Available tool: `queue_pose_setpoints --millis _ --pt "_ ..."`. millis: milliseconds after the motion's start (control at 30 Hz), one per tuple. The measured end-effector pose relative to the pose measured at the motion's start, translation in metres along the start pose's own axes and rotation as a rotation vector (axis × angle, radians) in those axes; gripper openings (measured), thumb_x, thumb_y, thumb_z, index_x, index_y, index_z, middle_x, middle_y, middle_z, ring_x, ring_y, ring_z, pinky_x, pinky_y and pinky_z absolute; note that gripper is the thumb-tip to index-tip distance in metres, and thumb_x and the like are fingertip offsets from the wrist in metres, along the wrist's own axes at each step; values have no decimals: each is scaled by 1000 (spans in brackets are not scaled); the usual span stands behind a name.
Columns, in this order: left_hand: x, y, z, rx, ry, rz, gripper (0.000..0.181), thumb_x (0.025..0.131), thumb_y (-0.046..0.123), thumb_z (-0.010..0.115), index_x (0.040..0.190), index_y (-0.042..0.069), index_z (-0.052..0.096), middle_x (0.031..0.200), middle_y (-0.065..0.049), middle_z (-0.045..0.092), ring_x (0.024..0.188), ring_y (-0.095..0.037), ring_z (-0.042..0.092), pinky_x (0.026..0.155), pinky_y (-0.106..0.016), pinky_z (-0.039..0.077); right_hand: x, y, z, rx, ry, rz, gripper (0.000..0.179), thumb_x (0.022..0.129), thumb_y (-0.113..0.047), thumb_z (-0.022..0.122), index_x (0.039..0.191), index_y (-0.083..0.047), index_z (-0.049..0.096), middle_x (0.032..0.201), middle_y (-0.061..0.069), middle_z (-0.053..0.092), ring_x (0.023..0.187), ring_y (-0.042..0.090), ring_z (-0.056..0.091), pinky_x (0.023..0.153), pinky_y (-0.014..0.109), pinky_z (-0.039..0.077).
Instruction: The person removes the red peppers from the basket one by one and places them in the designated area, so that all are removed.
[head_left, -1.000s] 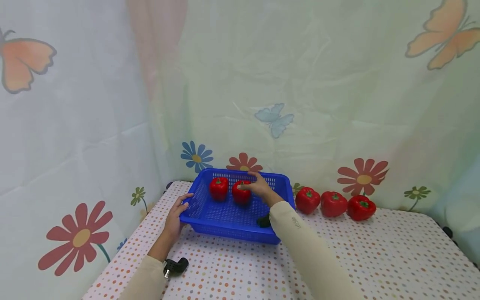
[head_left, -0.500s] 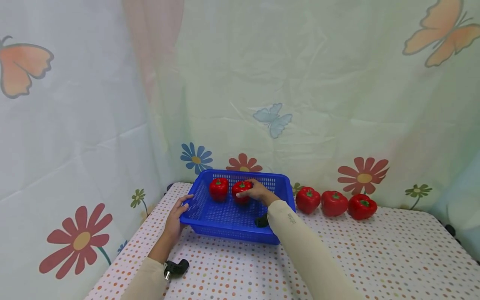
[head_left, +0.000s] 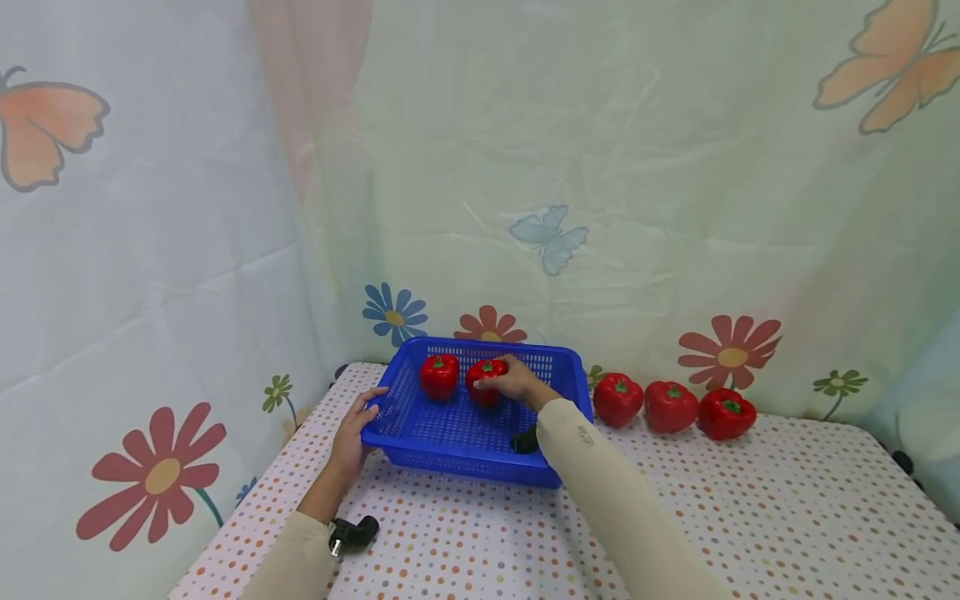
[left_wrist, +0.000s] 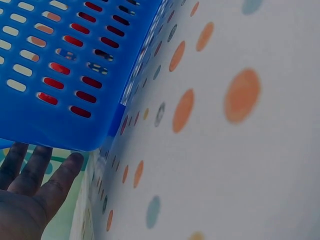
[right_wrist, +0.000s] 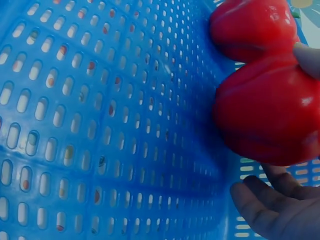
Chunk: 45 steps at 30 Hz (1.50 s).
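Note:
My right hand [head_left: 517, 382] reaches into a blue plastic basket [head_left: 465, 477] and holds a red bell pepper [head_left: 480, 396]. Its thumb lies on one side of the pepper, its fingers [right_wrist: 260, 205] on the other; some fingertips stand a little apart from the skin. A second red bell pepper [head_left: 438, 379] sits just left of the held one, close against it in the right wrist view. At the basket's left edge, my left hand [head_left: 348, 437] grips the rim, with several fingers [left_wrist: 57, 182] reaching up to it from outside in the left wrist view.
To the right of the basket, three more red bell peppers, a near one [head_left: 617, 400], a middle one [head_left: 671, 407] and a far one [head_left: 726, 414], stand in a row on the dotted tablecloth [head_left: 810, 500]. A patterned curtain [head_left: 637, 167] hangs directly behind the table.
My right hand has come down onto the right-hand pepper in the basket, thumb and fingers closing around it. The left hand stays on the basket's rim.

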<state>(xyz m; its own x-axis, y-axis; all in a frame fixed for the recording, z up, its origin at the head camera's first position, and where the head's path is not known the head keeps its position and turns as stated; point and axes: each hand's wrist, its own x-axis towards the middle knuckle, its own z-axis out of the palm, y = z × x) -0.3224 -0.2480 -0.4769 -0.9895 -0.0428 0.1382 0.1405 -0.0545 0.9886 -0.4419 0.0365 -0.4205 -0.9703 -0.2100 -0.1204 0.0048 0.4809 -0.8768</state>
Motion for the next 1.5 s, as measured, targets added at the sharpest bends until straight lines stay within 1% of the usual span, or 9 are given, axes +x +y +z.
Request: queue_pose_setpoints --millis 167,300,367,533,700,833,967,1267,1500 --pt "-3 -3 -2 5 15 -14 43 104 28 37 146 20 42 160 -11 29 140 -42 38 106 -57 41 -2 -2 1 80 18 -3 80 84 -37 75 146 -7 34 144 20 46 131 40 47 103 54 46" --pt "-3 -7 -2 -12 8 -19 43 104 29 38 146 19 42 160 -10 29 140 -42 38 105 -56 41 -10 -9 -3 170 -4 -26 82 86 -36 73 149 -7 30 146 20 44 130 41 49 95 51 52" --pt "-2 -7 -1 -20 1 -13 43 104 30 38 146 19 41 159 -10 29 140 -41 38 106 -57 40 -15 -16 -10 201 -15 -45 82 87 -35 72 150 -6 29 146 20 43 129 40 50 93 49 54" --pt "2 -1 1 -14 13 0 42 104 29 38 144 20 43 158 -9 31 140 -41 38 107 -60 38 -30 -33 -29 302 -38 -116 78 89 -35 69 150 -7 28 150 18 39 131 39 48 98 51 51" --pt "2 2 2 -9 4 4 43 104 28 38 146 17 41 160 -13 28 141 -44 36 107 -62 37 -57 -45 -52 391 -71 -169 74 94 -35 63 151 -10 23 152 16 36 133 38 46 96 46 53" --pt "3 3 2 -15 3 7 44 104 27 37 146 17 41 160 -14 27 141 -46 35 108 -64 35 -80 -44 -69 358 -73 -193 72 95 -33 62 151 -11 23 151 18 36 131 37 45 90 38 55" --pt "3 1 1 -12 11 11 44 104 28 38 146 16 41 160 -15 28 140 -46 37 106 -61 38 -107 -31 -84 267 -45 -193 75 94 -32 65 152 -12 23 152 20 36 129 38 45 86 32 55" --pt "2 0 -2 -13 20 7 44 103 29 39 145 17 42 159 -14 29 138 -44 40 105 -58 41 -165 22 -107 39 101 -195 84 92 -36 68 155 -11 18 149 26 34 129 47 43 90 46 55" --pt "1 1 -1 -16 3 -1 44 104 29 38 146 18 41 160 -12 28 140 -43 37 106 -57 40 -187 58 -127 22 189 -144 83 95 -35 63 155 -4 13 147 30 35 123 45 46 80 32 58"
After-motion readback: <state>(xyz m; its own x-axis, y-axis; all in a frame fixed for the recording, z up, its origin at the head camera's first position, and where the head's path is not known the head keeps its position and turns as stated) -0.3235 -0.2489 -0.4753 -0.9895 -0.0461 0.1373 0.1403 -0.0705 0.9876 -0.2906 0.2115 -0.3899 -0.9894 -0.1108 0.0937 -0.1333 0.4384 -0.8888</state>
